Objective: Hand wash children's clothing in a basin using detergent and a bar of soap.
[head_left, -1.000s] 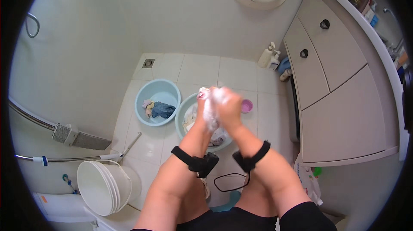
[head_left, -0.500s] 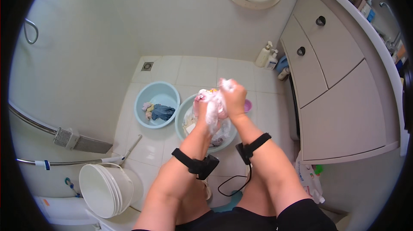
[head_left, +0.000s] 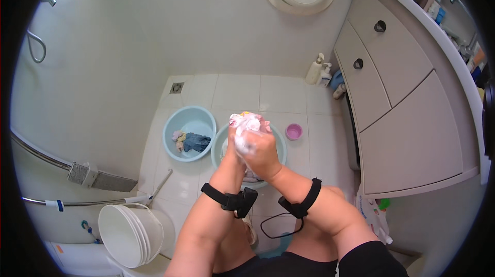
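A soapy pink-and-white cloth (head_left: 249,121) is bunched between my hands, white foam clinging to it. My left hand (head_left: 233,145) grips it from the left, mostly covered by foam and cloth. Closed over its near side is my right hand (head_left: 263,151), fingers partly hidden by suds. Both hands are above a light blue basin (head_left: 280,149), which has more wet laundry in it, largely covered by my hands and forearms.
At left stands a second blue basin (head_left: 181,118) holding a blue garment (head_left: 196,142) and paler cloths. A small pink bowl (head_left: 294,132) sits right of my hands. White bucket (head_left: 121,235) at lower left, pump bottles (head_left: 313,70) by the wall, grey cabinet (head_left: 407,137) on the right.
My right hand has come down and left, from beyond the cloth's upper right onto its near side, against my left hand. The pink bowl is now fully visible. The view has shifted slightly.
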`<action>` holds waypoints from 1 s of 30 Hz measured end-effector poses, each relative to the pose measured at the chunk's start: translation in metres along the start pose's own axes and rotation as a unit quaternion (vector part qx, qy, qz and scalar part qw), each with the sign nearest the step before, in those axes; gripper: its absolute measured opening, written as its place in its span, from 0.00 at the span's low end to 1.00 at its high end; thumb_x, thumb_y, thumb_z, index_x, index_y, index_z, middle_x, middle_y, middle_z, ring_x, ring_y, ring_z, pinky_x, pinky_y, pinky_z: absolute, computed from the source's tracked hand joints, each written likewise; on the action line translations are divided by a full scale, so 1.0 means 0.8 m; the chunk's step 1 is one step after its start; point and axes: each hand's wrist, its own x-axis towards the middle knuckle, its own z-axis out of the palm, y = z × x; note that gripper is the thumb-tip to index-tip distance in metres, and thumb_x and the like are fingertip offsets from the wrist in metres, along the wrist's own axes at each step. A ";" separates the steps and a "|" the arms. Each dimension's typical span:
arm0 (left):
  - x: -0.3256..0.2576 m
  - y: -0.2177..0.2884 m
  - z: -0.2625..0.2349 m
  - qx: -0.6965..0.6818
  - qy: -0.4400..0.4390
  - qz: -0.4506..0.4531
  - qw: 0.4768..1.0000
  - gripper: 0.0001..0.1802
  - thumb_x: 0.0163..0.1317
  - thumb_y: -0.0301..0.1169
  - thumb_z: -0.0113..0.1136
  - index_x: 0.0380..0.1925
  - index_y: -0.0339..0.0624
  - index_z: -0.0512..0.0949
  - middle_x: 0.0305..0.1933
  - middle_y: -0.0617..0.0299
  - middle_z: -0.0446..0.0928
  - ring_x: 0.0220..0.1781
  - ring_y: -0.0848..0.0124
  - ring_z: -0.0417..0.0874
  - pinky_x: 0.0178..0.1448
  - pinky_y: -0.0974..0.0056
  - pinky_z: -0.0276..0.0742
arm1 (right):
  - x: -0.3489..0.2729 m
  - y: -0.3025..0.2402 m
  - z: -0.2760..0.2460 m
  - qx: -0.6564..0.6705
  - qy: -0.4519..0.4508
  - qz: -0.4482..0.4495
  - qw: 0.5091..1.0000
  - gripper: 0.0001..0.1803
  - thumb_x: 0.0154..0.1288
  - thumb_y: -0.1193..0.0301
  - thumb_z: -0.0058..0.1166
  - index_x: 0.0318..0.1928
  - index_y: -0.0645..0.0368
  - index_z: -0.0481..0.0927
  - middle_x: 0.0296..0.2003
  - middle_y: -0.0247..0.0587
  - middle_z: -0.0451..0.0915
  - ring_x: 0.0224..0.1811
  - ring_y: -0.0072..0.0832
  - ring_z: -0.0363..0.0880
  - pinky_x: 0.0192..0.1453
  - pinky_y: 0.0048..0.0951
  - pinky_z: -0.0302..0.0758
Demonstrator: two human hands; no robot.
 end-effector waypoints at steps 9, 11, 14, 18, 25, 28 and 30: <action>-0.002 0.006 0.068 0.138 0.050 0.116 0.982 0.09 0.62 0.28 0.45 0.40 0.38 0.70 0.38 0.59 0.75 0.40 0.69 0.79 0.45 0.66 0.76 | 0.045 0.039 -0.038 0.367 0.092 0.483 0.790 0.14 0.60 0.62 0.54 0.38 0.59 0.75 0.31 0.37 0.76 0.34 0.25 0.77 0.38 0.30 0.73; -0.008 0.017 0.071 0.090 0.050 0.122 0.987 0.10 0.62 0.26 0.43 0.42 0.37 0.69 0.42 0.57 0.74 0.44 0.68 0.78 0.47 0.65 0.75 | 0.050 0.015 -0.047 0.426 0.006 0.547 0.721 0.21 0.61 0.57 0.51 0.47 0.58 0.70 0.39 0.36 0.74 0.38 0.25 0.75 0.40 0.28 0.74; -0.004 0.009 0.056 0.151 0.072 0.164 0.972 0.14 0.57 0.21 0.47 0.45 0.39 0.68 0.43 0.59 0.72 0.44 0.69 0.77 0.47 0.66 0.74 | 0.062 -0.017 -0.065 0.435 -0.111 0.524 0.724 0.22 0.60 0.57 0.51 0.48 0.59 0.69 0.40 0.36 0.74 0.41 0.25 0.75 0.45 0.28 0.74; 0.002 0.007 0.055 0.203 0.128 0.179 0.954 0.15 0.52 0.18 0.50 0.41 0.42 0.68 0.38 0.63 0.71 0.42 0.72 0.75 0.45 0.68 0.74 | 0.051 -0.013 -0.058 0.370 -0.199 0.301 0.856 0.14 0.55 0.68 0.57 0.41 0.60 0.74 0.39 0.41 0.76 0.41 0.30 0.76 0.45 0.27 0.74; 0.009 0.011 0.010 -0.065 0.196 0.141 0.968 0.01 0.60 0.27 0.50 0.30 0.45 0.72 0.25 0.66 0.71 0.23 0.77 0.73 0.22 0.77 0.70 | 0.032 -0.084 -0.047 0.043 -0.058 -0.138 0.988 0.08 0.50 0.70 0.57 0.27 0.61 0.75 0.26 0.49 0.73 0.28 0.47 0.72 0.33 0.40 0.70; 0.017 -0.001 -0.016 -0.130 -0.124 -0.055 0.982 0.04 0.63 0.32 0.48 0.29 0.48 0.69 0.27 0.64 0.70 0.27 0.75 0.73 0.31 0.71 0.73 | 0.058 -0.013 -0.033 -0.023 -0.072 0.103 0.992 0.09 0.50 0.68 0.57 0.26 0.61 0.75 0.25 0.52 0.74 0.30 0.50 0.72 0.33 0.43 0.69; 0.014 -0.024 0.032 -0.044 0.027 -0.003 0.999 0.03 0.62 0.32 0.47 0.32 0.47 0.69 0.28 0.63 0.71 0.27 0.75 0.74 0.31 0.70 0.74 | 0.050 -0.003 -0.031 -0.031 -0.030 0.144 0.989 0.10 0.49 0.67 0.58 0.25 0.61 0.76 0.26 0.52 0.74 0.30 0.51 0.72 0.33 0.44 0.68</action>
